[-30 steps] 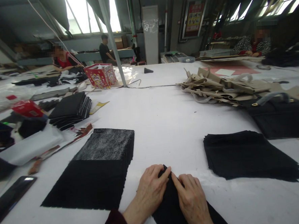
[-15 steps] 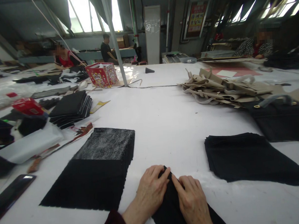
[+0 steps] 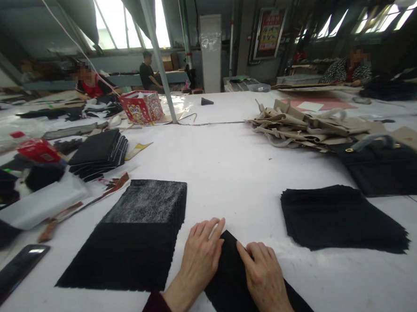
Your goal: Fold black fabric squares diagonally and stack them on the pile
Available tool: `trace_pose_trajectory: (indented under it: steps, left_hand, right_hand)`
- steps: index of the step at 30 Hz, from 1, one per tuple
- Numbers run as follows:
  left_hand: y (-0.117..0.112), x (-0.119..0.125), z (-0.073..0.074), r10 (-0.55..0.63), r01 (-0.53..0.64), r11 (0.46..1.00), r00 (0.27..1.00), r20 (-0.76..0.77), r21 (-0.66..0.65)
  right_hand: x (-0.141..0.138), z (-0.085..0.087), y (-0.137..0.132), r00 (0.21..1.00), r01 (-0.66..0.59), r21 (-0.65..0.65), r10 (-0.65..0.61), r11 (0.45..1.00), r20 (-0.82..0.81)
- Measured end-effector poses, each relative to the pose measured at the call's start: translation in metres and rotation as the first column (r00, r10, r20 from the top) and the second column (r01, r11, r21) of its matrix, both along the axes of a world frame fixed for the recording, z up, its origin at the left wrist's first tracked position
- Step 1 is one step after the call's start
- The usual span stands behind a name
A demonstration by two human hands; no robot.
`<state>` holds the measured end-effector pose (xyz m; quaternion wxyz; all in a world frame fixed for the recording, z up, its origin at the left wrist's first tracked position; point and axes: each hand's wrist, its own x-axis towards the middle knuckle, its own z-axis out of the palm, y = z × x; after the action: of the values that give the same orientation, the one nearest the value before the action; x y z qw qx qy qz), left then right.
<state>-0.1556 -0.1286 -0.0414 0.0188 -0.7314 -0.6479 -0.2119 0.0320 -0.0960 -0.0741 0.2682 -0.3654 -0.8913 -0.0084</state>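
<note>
A piece of black fabric [image 3: 230, 279] lies on the white table at the bottom middle, its narrow tip pointing away from me. My left hand [image 3: 200, 253] rests along the fabric's left edge, fingers stretched out and thumb side touching the cloth. On the opposite edge my right hand [image 3: 265, 272] grips the cloth, index finger straighter and the other fingers curled; its thumb is mostly hidden. To the left lies a stack of black fabric pieces [image 3: 137, 254] with a grey speckled band across the far part. Another black fabric stack [image 3: 339, 218] sits to the right.
Behind the right stack are a black bag [image 3: 389, 171] with a handle and a heap of beige pieces [image 3: 305, 124]. At left lie a dark phone-like slab [image 3: 19, 271], folded black cloth [image 3: 97, 151] and a red package [image 3: 40, 150]. A metal pole [image 3: 158, 60] rises behind a red box [image 3: 142, 107]. Several people sit farther back.
My left hand has moved off the fabric's tip, slightly up and left, its fingers straightening. The tip now lies uncovered between my hands. My right hand stays at the right edge.
</note>
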Motion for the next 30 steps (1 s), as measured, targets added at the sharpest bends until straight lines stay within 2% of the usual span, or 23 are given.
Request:
trace_pose_trajectory:
  steps: [4,7,13,19,24,30]
  left_hand:
    - [-0.005,0.006,0.001,-0.133,0.129,0.989,0.989,-0.068,-0.066]
    - [-0.002,0.006,-0.003,-0.18,0.166,0.981,0.972,-0.154,-0.103]
    - [0.02,-0.008,0.006,-0.348,0.312,0.937,0.87,-0.348,-0.156]
    - [0.026,-0.008,0.01,-0.353,0.321,0.936,0.842,-0.408,-0.149]
    - [0.028,-0.006,0.012,-0.363,0.337,0.931,0.832,-0.42,-0.138]
    - [0.03,0.001,0.009,-0.383,0.351,0.924,0.818,-0.429,-0.154]
  right_hand:
    - [0.002,-0.002,-0.001,1.0,0.017,-0.018,-0.017,1.0,0.009]
    - [0.002,-0.002,0.001,1.0,0.027,-0.048,-0.028,0.998,-0.011]
    - [0.001,0.007,0.01,0.998,0.052,-0.153,-0.059,0.987,-0.039]
    - [0.004,0.008,0.015,0.989,0.074,-0.204,-0.098,0.976,-0.112]
    - [0.005,0.0,0.017,0.982,0.11,-0.123,-0.127,0.986,-0.138]
    - [0.008,0.001,0.01,0.986,0.133,-0.045,-0.136,0.99,-0.094]
